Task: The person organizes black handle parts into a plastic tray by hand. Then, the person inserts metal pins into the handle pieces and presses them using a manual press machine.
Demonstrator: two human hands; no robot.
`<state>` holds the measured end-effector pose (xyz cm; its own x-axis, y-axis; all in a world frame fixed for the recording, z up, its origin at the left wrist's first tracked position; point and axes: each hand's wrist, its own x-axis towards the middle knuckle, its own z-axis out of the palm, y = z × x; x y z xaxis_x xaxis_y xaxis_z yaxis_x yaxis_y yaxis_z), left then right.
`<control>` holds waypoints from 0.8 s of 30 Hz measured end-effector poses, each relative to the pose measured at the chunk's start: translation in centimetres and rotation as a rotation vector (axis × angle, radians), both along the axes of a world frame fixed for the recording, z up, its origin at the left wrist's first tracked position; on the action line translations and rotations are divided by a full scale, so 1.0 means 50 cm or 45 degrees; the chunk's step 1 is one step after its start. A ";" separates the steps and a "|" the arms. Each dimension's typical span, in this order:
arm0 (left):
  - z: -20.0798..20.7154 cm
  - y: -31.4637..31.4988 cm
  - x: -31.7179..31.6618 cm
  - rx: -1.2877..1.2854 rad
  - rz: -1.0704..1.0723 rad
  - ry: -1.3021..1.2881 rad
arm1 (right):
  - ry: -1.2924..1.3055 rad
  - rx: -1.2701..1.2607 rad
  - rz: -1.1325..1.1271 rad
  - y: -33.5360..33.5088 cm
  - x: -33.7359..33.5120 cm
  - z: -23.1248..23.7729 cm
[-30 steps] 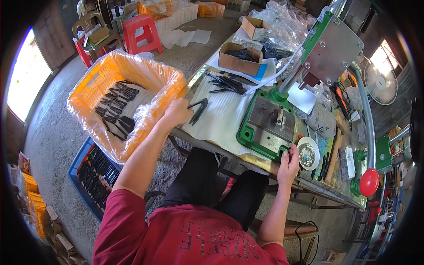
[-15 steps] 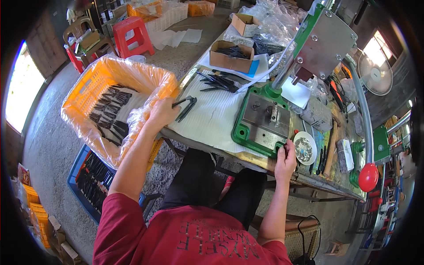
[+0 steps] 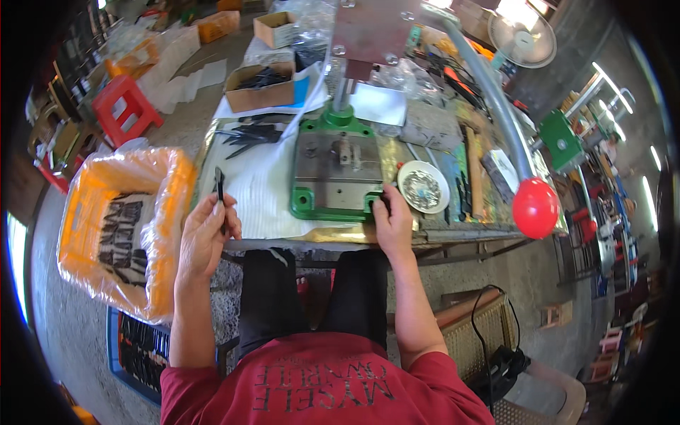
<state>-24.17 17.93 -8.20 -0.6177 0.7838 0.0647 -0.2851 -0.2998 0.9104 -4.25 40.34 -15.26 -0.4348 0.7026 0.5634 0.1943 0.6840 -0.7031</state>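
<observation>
My left hand (image 3: pixel 204 237) is pinched around a slim black tool (image 3: pixel 220 190), whose tip points up over the table's front left edge. Part of it is hidden in my fingers. At the front right corner of the green press base (image 3: pixel 304 205), my right hand (image 3: pixel 394 225) rests with fingers curled. Whether anything small lies between those fingertips cannot be seen. A steel fixture (image 3: pixel 345 152) sits on the press plate. Right of the base stands a white dish (image 3: pixel 444 185) of small shiny metal parts. Several similar black tools (image 3: pixel 251 137) lie on the white foam sheet (image 3: pixel 237 205).
A plastic-lined orange crate (image 3: pixel 180 184) with rows of black tools stands at left, above a blue crate (image 3: pixel 113 354). Behind are a cardboard box (image 3: pixel 248 101) and a red stool (image 3: pixel 124 106). The press lever (image 3: pixel 489 92) ends in a red ball (image 3: pixel 535 207); a hammer handle (image 3: pixel 473 170) lies nearby.
My left hand has moved from the orange crate's rim to the table's front edge, with black tool pieces in it. My right hand stays at the base's corner. The view has turned right.
</observation>
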 end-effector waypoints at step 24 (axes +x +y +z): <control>-0.107 -0.022 0.160 -0.036 -0.335 -0.330 | -0.184 -0.327 0.151 0.200 0.110 0.065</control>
